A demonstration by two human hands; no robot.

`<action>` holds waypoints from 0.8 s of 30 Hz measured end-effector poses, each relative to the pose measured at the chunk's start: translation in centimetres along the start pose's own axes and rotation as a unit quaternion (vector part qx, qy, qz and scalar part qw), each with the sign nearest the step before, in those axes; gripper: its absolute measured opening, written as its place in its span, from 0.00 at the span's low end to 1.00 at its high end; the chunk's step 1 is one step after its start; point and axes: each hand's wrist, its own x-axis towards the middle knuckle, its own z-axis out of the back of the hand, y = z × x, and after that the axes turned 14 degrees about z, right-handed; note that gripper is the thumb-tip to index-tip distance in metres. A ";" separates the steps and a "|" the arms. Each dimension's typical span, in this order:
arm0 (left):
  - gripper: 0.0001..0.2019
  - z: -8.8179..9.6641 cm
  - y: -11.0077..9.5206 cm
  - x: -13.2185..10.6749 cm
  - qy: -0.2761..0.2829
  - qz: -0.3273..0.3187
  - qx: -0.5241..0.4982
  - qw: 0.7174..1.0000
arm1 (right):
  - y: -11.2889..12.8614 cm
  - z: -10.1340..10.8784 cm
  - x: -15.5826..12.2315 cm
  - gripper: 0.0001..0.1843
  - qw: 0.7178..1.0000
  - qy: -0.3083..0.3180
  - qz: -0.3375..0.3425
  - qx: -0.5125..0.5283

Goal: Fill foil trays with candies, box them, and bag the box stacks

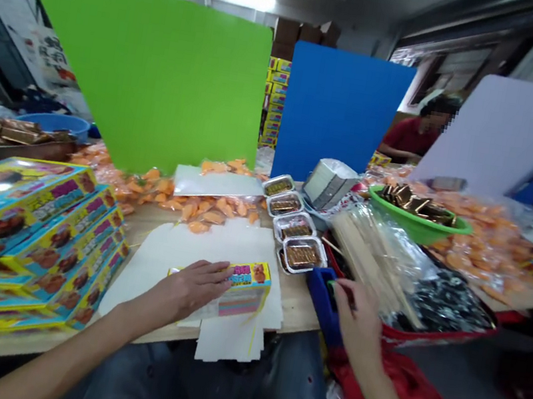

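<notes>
Yellow-and-blue printed cardboard box (254,280) lies atop white card sheets (150,262) on pale wooden worktop (298,309) at six o'clock, left hand (199,285) laid across it, fingers outstretched; right hand (355,313), three o'clock from box, half-curled at long blue plastic dispenser (322,296), hold unclear.

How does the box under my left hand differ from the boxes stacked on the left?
The box lies on white card, while the stacked boxes are piled on one another. The left hand covers part of the box; neither hand is on the stacked boxes. The box is single, the stacked boxes several. Both have yellow printing with pink and blue.
</notes>
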 end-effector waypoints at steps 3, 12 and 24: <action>0.19 -0.1 0.1 0.2 -0.016 -0.007 -0.007 1.000 | -2.1 2.5 -3.2 0.19 0.984 0.084 -0.133 -0.081; 0.17 0.6 -0.5 0.2 -0.057 -0.006 -0.038 0.998 | -2.2 2.2 -3.8 0.13 0.909 0.000 -0.381 0.170; 0.16 0.2 -0.8 0.1 -0.075 0.003 -0.070 0.995 | -0.5 1.7 -3.8 0.19 0.777 -0.145 -0.492 0.365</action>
